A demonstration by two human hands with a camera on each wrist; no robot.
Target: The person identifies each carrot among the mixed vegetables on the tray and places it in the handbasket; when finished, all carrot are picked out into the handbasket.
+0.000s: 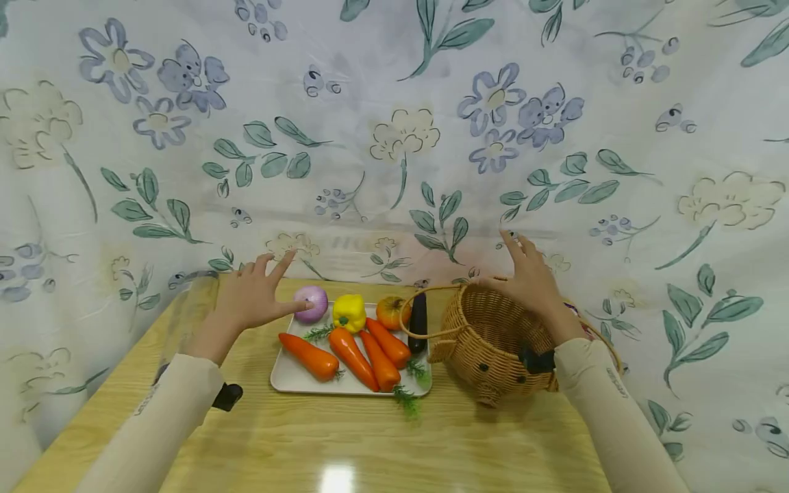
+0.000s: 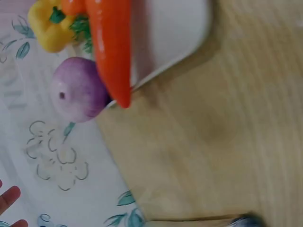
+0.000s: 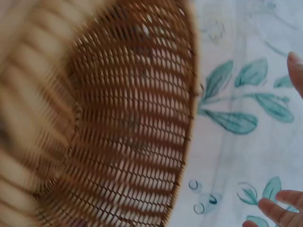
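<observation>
My left hand (image 1: 253, 294) hovers with fingers spread beside a purple onion (image 1: 311, 304); its thumb overlaps the onion in the head view, and contact cannot be told. A white tray (image 1: 290, 373) bears a yellow bell pepper (image 1: 349, 313), a tomato-like orange fruit (image 1: 392, 313), a dark eggplant (image 1: 418, 323) and several orange carrots (image 1: 308, 356) with green tops. The onion (image 2: 78, 90) sits at the tray's corner. My right hand (image 1: 527, 277), fingers extended, is above the wicker basket (image 1: 481, 349), which has a pig face. In the right wrist view, fingertips (image 3: 279, 213) appear apart from the basket's rim.
Everything stands on a light wooden table (image 1: 308, 445). A floral cloth (image 1: 394, 171) hangs behind it. The basket's looped handle (image 1: 431, 335) reaches over the tray's right side. At the table's left edge stands a transparent object (image 1: 185, 322). Something purple shows behind the basket.
</observation>
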